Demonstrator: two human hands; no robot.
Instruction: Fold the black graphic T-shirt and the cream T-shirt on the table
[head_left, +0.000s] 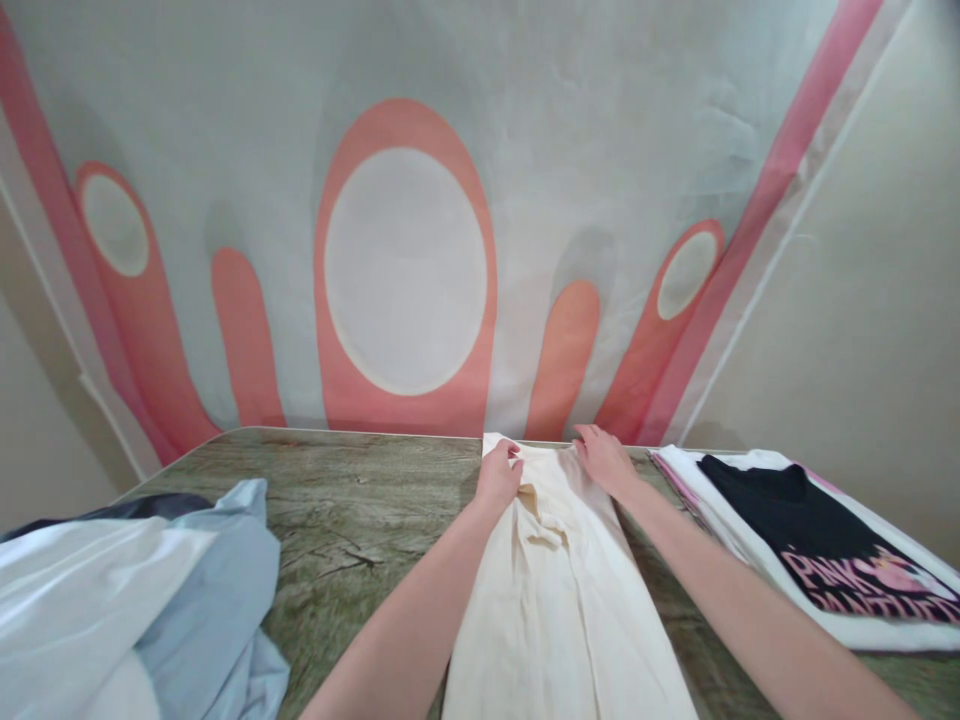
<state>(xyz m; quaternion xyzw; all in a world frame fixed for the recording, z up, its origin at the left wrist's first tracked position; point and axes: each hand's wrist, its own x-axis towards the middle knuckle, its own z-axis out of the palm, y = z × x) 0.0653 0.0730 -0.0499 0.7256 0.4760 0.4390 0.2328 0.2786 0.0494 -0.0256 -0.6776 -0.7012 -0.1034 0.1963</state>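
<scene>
A cream garment (555, 600), apparently a pair of trousers, lies lengthwise on the wooden table in front of me. Its narrow top end reaches the far table edge, and its near end runs out of view. My left hand (501, 478) is closed on the cloth at the top left, thumb and fingers pinched together. At the top right corner, my right hand (602, 458) has its fingers curled over the cloth's edge; its thumb is hidden. Between the hands the fabric is bunched into small folds, with a loose flap showing near the middle.
A loose heap of white and light blue clothes (202, 590) lies on the left, a dark piece (165, 505) behind it. On the right sits a folded stack topped by a black printed shirt (795, 510). A patterned fabric backdrop (637, 150) rises behind the table (360, 500).
</scene>
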